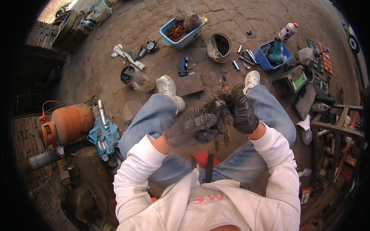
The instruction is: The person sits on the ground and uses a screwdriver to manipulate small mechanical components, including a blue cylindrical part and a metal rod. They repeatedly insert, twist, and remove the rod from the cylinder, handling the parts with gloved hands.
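Observation:
A grimy dark bundle with short dangling strands is between my two hands, over the ground between my knees. Something copper-coloured shows near its top; its exact kind is hard to make out. My left hand, in a dark knitted work glove, is closed on the bundle's left side. The right hand, gloved alike, grips its upper right part with bent fingers. Just beyond lies a flat brown block beside my left shoe. Past that block is a small black plastic part.
Farther out stand a light-blue bin of reddish scrap, a round metal pot, and a blue basket holding a teal power tool. A clear container is left; a car battery is right. An orange gas cylinder lies far left.

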Available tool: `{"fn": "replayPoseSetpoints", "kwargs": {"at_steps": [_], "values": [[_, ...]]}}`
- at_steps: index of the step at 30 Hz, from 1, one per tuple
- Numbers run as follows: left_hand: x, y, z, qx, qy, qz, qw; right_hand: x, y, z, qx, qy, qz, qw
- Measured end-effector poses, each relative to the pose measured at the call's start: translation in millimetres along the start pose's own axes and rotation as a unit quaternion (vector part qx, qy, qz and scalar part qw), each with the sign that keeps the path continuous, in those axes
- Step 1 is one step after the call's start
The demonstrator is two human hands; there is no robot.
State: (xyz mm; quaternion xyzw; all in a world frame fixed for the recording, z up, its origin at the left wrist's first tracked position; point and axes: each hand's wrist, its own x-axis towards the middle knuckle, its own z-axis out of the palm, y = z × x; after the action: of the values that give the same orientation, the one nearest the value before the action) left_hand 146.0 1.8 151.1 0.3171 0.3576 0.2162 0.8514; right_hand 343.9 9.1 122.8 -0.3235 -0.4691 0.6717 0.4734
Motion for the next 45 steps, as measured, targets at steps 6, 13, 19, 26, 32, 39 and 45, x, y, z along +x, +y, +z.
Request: {"fn": "replayPoseSetpoints", "kwargs": {"at_steps": [6, 13, 19, 26, 32, 39, 45], "values": [[-10.4, 3.8, -7.2, -0.087, -0.069, 0.003, 0.994, 0.3, -9.9, 2.0, 0.013, -0.093, 0.109, 0.99], [6.0, -12.8, -10.4, 0.461, -0.022, 0.455, 0.761, 0.0, -27.1, 14.0, 0.055, -0.011, 0.027, 0.998], [-2.3, 3.1, -0.2, -0.05, -0.117, 0.059, 0.99, 6.8, -44.3, 19.1, -0.008, 0.023, 0.039, 0.999], [-1.7, 9.7, 13.6, 0.118, -0.044, 0.158, 0.979, 2.2, -51.9, 14.8, -0.32, 0.015, -0.04, 0.946], [-2.9, 14.6, 9.3, 0.317, 0.007, 0.208, 0.925, -1.9, -55.7, -1.8, -0.39, -0.021, -0.072, 0.918], [2.1, 33.5, -4.7, 0.57, -0.011, 0.299, 0.766, -1.7, -66.4, -31.4, -0.462, -0.057, -0.094, 0.88], [-7.8, 35.0, -12.5, 0.604, 0.154, 0.237, 0.745, 4.1, -78.0, -42.5, -0.217, 0.079, -0.102, 0.968]]}}
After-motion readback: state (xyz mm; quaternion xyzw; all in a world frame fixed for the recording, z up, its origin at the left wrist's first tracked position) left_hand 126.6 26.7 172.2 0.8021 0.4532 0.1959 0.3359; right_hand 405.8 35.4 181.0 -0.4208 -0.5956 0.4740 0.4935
